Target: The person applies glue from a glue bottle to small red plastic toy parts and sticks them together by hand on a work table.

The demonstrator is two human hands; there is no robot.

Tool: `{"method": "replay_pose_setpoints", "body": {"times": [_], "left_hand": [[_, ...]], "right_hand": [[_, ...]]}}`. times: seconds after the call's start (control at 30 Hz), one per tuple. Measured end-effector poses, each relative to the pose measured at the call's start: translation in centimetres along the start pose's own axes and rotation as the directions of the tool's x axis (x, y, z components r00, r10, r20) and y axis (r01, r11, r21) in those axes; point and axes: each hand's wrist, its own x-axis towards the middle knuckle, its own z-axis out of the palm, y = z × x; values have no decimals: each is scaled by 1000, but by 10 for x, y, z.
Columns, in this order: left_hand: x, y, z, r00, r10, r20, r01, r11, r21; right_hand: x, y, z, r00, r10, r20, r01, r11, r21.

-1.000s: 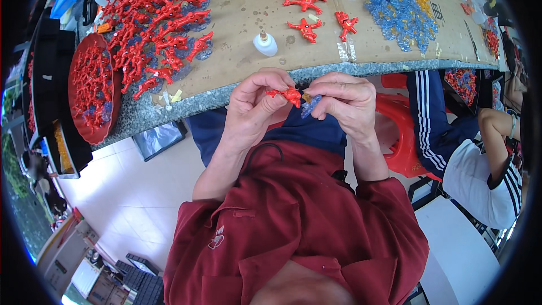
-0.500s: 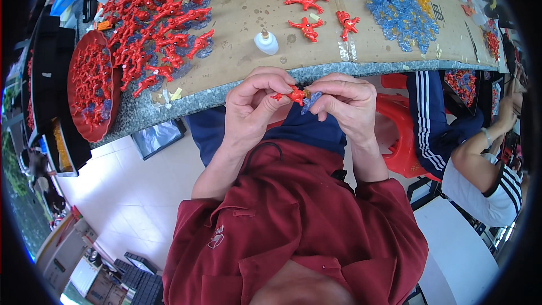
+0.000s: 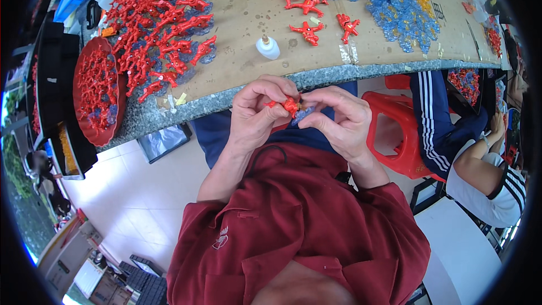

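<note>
Our left hand (image 3: pixel 257 110) pinches a red figure (image 3: pixel 291 105); our right hand (image 3: pixel 347 120) grips a blue piece (image 3: pixel 305 114) at its end, between both hands. Beyond the left hand we see a bottle (image 3: pixel 267 49) on cardboard (image 3: pixel 234 39). Dark printing (image 3: pixel 441 12) marks this cardboard, far beyond the right hand. Nearer us than the left hand, our shirt (image 3: pixel 271 192) bears a white emblem (image 3: pixel 221 240).

Your right hand (image 3: pixel 344 117) now sits nearer you and slightly farther left, its thumb and forefinger spread wider at the blue piece (image 3: pixel 304 115). That piece and the red figure (image 3: pixel 291 105) lie nearer you too. At right, a co-worker's hand (image 3: pixel 497 126) is farther left than half a second ago.
</note>
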Motion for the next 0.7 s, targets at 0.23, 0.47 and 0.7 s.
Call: {"method": "replay_pose_setpoints", "body": {"times": [0.23,0.47,0.7], "left_hand": [[4,-7,0,997,38,60,-30,991,-127],[6,-2,-4,992,24,123,-13,996,-94],[9,9,-8,979,-21,202,-4,992,123]], "right_hand": [[3,-2,-3,984,-171,48,175,980,-90],[5,-7,0,953,-301,38,302,938,-172],[0,0,0,952,-304,36,306,942,-135]]}}
